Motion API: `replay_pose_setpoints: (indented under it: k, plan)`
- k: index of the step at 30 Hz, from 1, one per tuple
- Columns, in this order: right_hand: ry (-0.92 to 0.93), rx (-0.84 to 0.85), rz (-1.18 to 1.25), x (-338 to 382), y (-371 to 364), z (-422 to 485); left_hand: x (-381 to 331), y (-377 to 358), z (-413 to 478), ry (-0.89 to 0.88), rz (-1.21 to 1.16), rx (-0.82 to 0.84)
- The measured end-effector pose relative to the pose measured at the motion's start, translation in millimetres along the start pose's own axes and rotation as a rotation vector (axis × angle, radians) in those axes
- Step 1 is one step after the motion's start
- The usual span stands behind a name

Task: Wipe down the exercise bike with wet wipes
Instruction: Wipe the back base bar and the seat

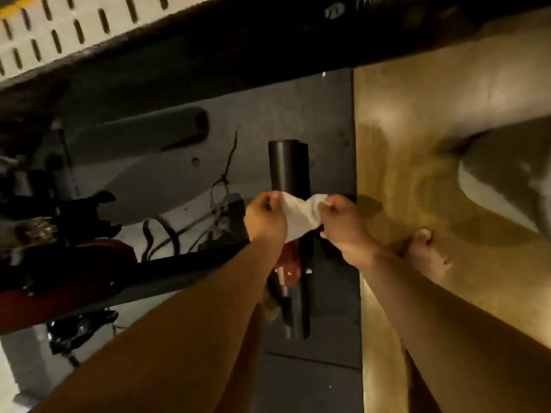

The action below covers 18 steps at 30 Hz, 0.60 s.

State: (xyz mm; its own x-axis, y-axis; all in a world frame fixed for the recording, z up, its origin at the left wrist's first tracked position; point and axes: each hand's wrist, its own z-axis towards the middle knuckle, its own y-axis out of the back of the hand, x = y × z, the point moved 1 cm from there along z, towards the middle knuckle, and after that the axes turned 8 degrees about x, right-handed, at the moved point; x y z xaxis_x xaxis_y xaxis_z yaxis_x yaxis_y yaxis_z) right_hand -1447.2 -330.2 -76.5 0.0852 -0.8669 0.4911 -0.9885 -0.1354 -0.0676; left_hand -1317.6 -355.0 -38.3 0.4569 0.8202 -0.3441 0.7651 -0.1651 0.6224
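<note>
Your left hand (265,217) and right hand (343,225) each keep a pinching grip on one end of the wet wipe (298,216), stretched across the bike's black bar (287,165). Risk: an uneven pull may tear the wipe or slide it off the tube. Your bare foot (426,254) stands just beside, so drips could slick the wooden floor (447,99). Loose cables (161,234) to the left may snag.

The bike frame (77,275) and loose cables (162,234) crowd the mat's (328,114) left side; right of the black bar (287,165), wood floor (417,120) lies open past a bare foot (428,259).
</note>
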Motion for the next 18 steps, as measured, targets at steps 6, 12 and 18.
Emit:
replay_pose_setpoints:
  k: [6,12,18]
  plan:
    - [0.02,-0.204,0.214,-11.0,-15.5,113.6,-5.0,-27.5,107.4,-0.15,0.013,-0.234]
    - [0.255,-0.143,0.01,-46.0,-59.2,102.4,16.1,-46.7,81.5,-0.341,0.227,0.113]
    - [0.189,-0.049,-0.114,-42.6,-49.0,107.4,31.9,-47.2,82.0,-0.309,0.261,0.19]
